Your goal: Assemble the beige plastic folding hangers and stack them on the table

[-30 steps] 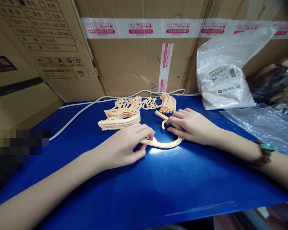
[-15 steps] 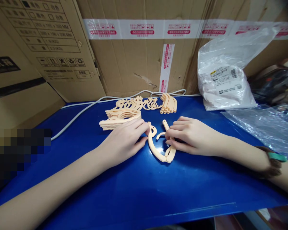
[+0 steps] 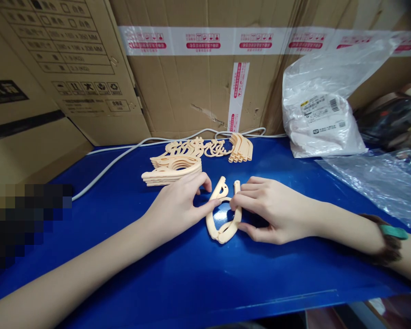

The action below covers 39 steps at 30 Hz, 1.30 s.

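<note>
A beige plastic folding clothes hanger lies on the blue table, its two curved arms joined at the near end and a hook part between them. My right hand grips the hanger's right arm, fingertips on its inner side and thumb at its outer edge. With thumb and index finger spread apart, my left hand rests at the left arm; only the thumb tip lies over it. Just behind my left hand is a stack of similar beige hanger pieces.
Farther back lie several hook-shaped pieces and a pile of curved arm pieces. A white cable runs behind them. A white plastic bag and clear film occupy the right side. Cardboard boxes wall off the back.
The hanger has shifted left and nearer to me, and its arms stand closer together. My left thumb has come over the left arm while the index finger has moved off it.
</note>
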Each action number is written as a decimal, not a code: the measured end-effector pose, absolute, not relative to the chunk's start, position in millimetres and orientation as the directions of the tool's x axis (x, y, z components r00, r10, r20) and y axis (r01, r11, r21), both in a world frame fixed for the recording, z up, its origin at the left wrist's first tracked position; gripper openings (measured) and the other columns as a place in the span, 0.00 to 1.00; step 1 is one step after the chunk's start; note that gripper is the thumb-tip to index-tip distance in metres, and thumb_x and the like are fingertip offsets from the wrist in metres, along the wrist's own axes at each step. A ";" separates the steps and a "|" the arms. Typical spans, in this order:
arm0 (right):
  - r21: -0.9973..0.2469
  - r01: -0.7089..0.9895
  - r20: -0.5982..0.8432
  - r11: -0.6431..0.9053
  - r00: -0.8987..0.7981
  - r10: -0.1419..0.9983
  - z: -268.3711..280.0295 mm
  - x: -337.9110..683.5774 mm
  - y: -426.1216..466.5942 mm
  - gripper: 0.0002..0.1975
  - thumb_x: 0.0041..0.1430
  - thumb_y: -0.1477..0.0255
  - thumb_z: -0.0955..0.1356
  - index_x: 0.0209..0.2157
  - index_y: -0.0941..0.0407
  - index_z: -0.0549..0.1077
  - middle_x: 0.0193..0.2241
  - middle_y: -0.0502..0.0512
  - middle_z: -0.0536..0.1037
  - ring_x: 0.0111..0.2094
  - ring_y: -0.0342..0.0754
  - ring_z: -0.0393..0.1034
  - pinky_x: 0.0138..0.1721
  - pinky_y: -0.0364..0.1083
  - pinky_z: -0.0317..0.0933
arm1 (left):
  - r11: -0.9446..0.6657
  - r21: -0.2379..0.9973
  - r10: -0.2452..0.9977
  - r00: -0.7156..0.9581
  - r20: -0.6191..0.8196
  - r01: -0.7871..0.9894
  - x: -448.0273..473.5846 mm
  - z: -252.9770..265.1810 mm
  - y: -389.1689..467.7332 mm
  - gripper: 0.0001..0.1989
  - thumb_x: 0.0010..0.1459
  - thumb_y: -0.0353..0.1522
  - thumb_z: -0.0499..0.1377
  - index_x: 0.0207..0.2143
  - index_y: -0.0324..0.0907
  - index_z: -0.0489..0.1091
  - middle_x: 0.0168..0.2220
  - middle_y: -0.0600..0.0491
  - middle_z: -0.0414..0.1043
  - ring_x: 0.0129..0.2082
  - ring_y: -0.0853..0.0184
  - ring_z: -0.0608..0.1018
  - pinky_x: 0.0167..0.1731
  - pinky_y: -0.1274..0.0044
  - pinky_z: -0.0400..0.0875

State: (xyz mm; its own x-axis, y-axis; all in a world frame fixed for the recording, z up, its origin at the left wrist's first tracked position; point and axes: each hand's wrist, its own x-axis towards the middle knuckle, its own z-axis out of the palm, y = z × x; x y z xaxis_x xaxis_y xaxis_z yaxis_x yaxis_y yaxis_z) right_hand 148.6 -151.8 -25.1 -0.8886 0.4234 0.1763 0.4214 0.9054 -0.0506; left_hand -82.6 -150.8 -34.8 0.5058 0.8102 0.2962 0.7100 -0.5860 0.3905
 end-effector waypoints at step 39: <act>-0.003 0.421 0.161 0.907 -0.895 0.416 -24.2 152.4 -149.3 0.13 0.67 0.63 0.60 0.35 0.57 0.70 0.26 0.52 0.75 0.27 0.45 0.65 0.32 0.46 0.51 | -0.656 0.118 0.744 0.613 0.265 0.746 -90.0 -25.1 -150.2 0.09 0.62 0.27 0.50 0.35 0.42 0.69 0.32 0.52 0.71 0.35 0.64 0.72 0.33 0.74 0.63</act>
State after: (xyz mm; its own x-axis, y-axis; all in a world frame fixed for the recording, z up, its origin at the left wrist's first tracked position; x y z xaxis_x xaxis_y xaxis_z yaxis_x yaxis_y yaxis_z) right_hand 152.4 -149.3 -24.2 -0.8952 0.4156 0.1611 0.4207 0.9072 -0.0028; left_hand -90.0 -150.2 -25.1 0.6130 0.7443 0.2650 0.7456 -0.6560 0.1175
